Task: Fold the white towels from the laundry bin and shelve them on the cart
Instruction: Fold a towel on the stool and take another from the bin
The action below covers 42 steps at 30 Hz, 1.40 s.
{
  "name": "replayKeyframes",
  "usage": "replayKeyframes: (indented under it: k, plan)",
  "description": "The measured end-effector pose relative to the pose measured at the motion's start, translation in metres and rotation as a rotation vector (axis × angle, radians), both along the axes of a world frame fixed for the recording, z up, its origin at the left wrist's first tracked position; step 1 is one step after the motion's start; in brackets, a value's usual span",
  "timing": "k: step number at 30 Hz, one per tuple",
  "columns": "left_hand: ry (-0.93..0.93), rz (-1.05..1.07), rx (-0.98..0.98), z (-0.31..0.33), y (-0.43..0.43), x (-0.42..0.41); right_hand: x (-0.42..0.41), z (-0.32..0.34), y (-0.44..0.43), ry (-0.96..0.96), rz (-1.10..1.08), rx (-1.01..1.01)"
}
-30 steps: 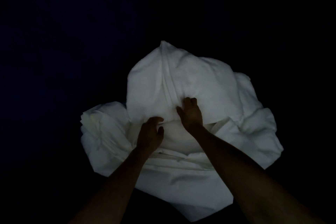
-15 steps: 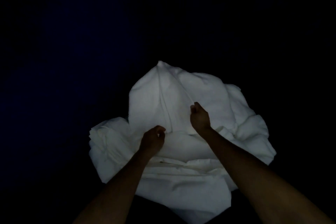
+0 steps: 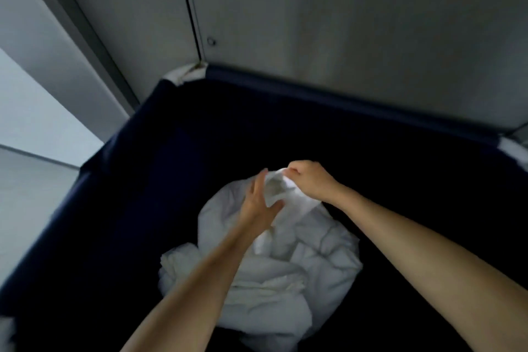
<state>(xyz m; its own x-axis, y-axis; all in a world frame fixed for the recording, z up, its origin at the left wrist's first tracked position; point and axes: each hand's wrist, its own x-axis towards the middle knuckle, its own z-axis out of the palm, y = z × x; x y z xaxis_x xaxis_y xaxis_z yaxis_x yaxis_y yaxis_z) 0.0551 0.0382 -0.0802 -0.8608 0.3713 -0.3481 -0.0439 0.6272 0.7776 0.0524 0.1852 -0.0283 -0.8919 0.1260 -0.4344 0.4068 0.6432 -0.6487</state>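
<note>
Deep inside the dark navy fabric laundry bin (image 3: 171, 151), a crumpled heap of soft white towels (image 3: 285, 280) lies on the bottom, creased and bunched. Your right hand (image 3: 311, 183) has its fingers (image 3: 297, 168) curled tight around a peak of towel that stands above the heap. Your left hand (image 3: 257, 206) lies against that same raised fold, fingers nearly straight and thumb across the cloth. Blur hides whether it pinches. Beyond the bin's far rim stands a smooth grey metal panel (image 3: 343, 23) with round fasteners.
</note>
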Motion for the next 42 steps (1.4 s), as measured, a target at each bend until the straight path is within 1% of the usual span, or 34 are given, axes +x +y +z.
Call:
replayKeyframes:
  k: [2,5,6,9,13,17,19,20,21,23,24,25,26,29,31,33,34,36,38,42]
  plan:
    - [0.119,-0.011,0.039,0.042,0.007,0.001,0.014,0.044,0.001,0.045,0.081,0.029]
    - [0.186,-0.130,-0.047,0.090,0.015,0.016,0.043,0.100,0.005,0.134,0.104,0.031]
    - [0.192,-0.113,-0.051,0.103,0.017,0.023,0.053,0.117,0.008,0.167,0.113,0.048]
    - [0.238,0.031,-0.052,0.145,0.024,0.042,0.082,0.176,0.019,0.291,0.132,0.128]
    - [0.300,0.027,-0.137,0.187,0.027,0.077,0.126,0.245,0.048,0.475,0.059,0.221]
    - [0.399,0.137,-0.003,0.226,0.035,0.109,0.173,0.292,0.082,0.583,-0.055,0.337]
    - [0.442,0.167,0.062,0.247,0.042,0.120,0.195,0.300,0.096,0.605,-0.083,0.346]
    - [0.444,0.177,0.088,0.253,0.045,0.125,0.206,0.301,0.102,0.579,-0.065,0.369]
    - [0.430,0.180,0.109,0.258,0.046,0.131,0.217,0.300,0.107,0.512,-0.003,0.443]
    - [0.415,0.156,0.118,0.263,0.048,0.142,0.237,0.292,0.114,0.313,0.157,0.663]
    - [0.422,0.123,0.102,0.266,0.050,0.146,0.244,0.286,0.119,0.241,0.195,0.749]
    - [0.443,0.080,0.080,0.272,0.054,0.149,0.249,0.282,0.125,0.215,0.187,0.798]
    - [0.481,0.039,0.052,0.280,0.059,0.152,0.254,0.282,0.131,0.230,0.130,0.809]
    - [0.607,-0.114,0.012,0.317,0.072,0.152,0.265,0.300,0.147,0.314,-0.139,0.775]
    - [0.615,-0.283,0.004,0.338,0.074,0.151,0.270,0.317,0.155,0.379,-0.282,0.767]
    - [0.662,-0.499,-0.205,0.348,0.073,0.154,0.276,0.329,0.153,0.423,-0.363,0.748]
    - [0.683,-0.549,-0.310,0.346,0.073,0.154,0.277,0.332,0.150,0.450,-0.389,0.736]
    - [0.627,-0.504,-0.388,0.332,0.074,0.152,0.278,0.334,0.137,0.469,-0.424,0.712]
    - [0.567,-0.395,-0.372,0.318,0.075,0.147,0.274,0.331,0.124,0.457,-0.438,0.704]
    - [0.549,-0.251,-0.371,0.304,0.072,0.132,0.265,0.320,0.115,0.444,-0.492,0.644]
